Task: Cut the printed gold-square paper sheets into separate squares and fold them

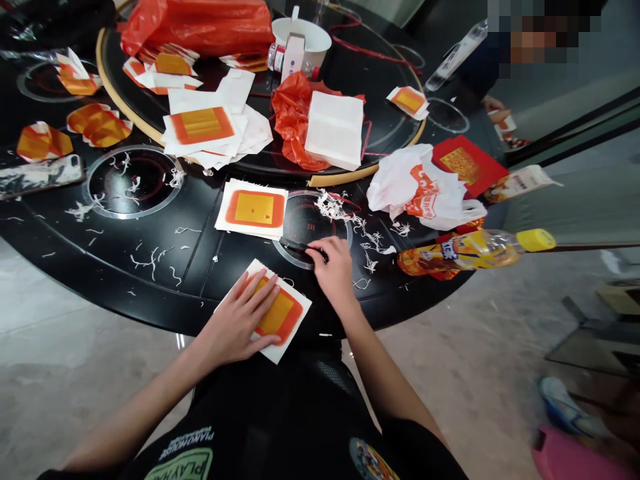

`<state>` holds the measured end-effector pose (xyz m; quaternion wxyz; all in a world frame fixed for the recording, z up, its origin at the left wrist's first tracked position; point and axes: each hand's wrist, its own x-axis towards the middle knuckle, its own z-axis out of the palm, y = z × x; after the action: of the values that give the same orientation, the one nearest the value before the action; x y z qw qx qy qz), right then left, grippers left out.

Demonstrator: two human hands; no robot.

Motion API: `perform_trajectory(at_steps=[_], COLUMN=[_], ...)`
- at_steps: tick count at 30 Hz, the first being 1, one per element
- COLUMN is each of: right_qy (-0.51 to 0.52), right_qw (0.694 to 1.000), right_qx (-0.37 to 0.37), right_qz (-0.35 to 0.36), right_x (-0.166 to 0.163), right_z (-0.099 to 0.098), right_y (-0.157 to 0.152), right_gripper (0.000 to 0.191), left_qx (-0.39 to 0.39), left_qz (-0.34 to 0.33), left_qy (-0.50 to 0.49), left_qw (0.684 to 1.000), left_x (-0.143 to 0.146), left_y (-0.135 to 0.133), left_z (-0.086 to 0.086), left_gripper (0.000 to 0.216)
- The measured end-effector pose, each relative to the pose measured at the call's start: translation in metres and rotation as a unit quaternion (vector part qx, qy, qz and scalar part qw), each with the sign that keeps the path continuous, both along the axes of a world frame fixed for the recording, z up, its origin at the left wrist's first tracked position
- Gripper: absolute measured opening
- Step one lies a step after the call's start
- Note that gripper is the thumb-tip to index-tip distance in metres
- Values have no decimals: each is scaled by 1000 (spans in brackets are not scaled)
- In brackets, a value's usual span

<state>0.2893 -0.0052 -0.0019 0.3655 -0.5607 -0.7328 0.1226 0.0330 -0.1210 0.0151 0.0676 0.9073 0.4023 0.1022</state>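
Note:
My left hand [243, 313] lies flat on a sheet of joss paper [280, 317], fingers stretched out. This white sheet has an orange and gold rectangle and sits turned at the table's near edge. My right hand [333, 263] is to its right, above the black table [165, 267], with thumb and fingertips pinched together. What lies between those fingertips, if anything, is too small to make out. Just beyond my hands is a stack of joss paper [253, 208]. White paper shreds [333, 203] are scattered beyond and right of my right hand.
A drink bottle [465, 253] lies at the right by a white plastic bag [423, 187]. Farther back are more joss paper [200, 127], a white paper stack [335, 127] and a white bowl [313, 40]. Folded gold paper pieces [97, 125] and a phone [45, 175] lie left. Another person's hand [495, 110] shows far right.

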Motion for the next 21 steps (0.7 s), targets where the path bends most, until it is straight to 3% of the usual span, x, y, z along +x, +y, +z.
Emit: perform_trajectory(at_steps=[4, 7, 9, 11, 13, 15, 17, 21], right_qy=[-37, -47, -24, 17, 65, 105, 129, 171], right_qw=[998, 997, 999, 978, 925, 870, 852, 902], right_qx=[5, 27, 18, -47, -135, -213, -260, -259], right_qz=[-51, -51, 37, 203, 350, 432, 436, 299], right_x=[34, 29, 18, 6, -4, -10, -13, -15], right_z=[-8, 0, 16, 36, 56, 70, 77, 77], right_y=[0, -13, -30, -49, -66, -75, -77, -65], right_gripper=[16, 21, 33, 44, 58, 77, 84, 30], left_qx=[-23, -45, -42, -29, -9, -2, -13, -51], left_qz=[-35, -34, -31, -36, -41, -34, -22, 15], left_qy=[31, 61, 58, 32, -10, -53, -91, -140], left_qw=[999, 997, 997, 998, 999, 998, 996, 989], left_x=[-11, -18, -21, -23, -25, -27, -27, -29], left_y=[-15, -28, -34, -37, -33, -23, -11, 20], left_z=[4, 5, 7, 14, 26, 43, 61, 91], left_gripper=[111, 103, 94, 83, 73, 65, 58, 58])
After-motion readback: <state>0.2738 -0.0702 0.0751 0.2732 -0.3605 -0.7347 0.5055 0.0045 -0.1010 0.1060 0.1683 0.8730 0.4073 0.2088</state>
